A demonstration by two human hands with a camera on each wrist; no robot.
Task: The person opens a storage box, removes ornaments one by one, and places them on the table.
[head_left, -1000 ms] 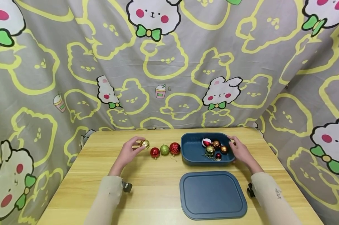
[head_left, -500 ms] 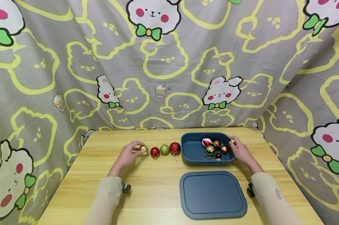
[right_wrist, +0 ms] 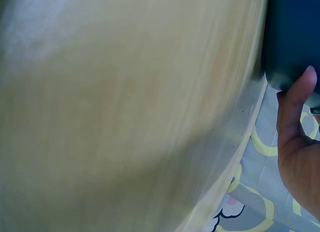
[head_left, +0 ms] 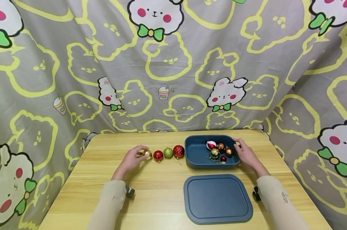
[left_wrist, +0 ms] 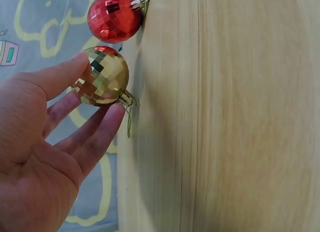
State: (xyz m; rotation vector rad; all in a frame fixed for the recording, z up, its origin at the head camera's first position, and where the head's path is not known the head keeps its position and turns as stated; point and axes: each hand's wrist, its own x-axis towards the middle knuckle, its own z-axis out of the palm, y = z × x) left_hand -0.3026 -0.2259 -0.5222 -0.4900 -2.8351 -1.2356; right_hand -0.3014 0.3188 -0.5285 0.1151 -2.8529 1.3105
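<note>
My left hand (head_left: 132, 158) pinches a gold mirrored Christmas ball (left_wrist: 107, 75) between thumb and fingers, low over the table in line with the other balls. Its metal cap and string loop point toward the table's front. Just right of it in the head view lie a red mirrored ball (head_left: 158, 156), a green glitter ball (head_left: 168, 152) and a larger red ball (head_left: 178, 151). My right hand (head_left: 246, 155) holds the right end of a dark blue box (head_left: 195, 164); its thumb (right_wrist: 304, 87) lies against the wall in the right wrist view, other fingers mostly hidden.
Inside the box, toward its right side, lie several balls, among them a red-and-white one (head_left: 211, 145), a copper one (head_left: 229, 152) and a gold one (head_left: 215, 153). A flat blue lid (head_left: 218, 199) lies in front of it. A patterned curtain (head_left: 173, 64) hangs behind the wooden table (head_left: 159, 195).
My left hand has brought the gold ball nearer the table's front, down beside the red mirrored ball. The right hand and the box have stayed in place.
</note>
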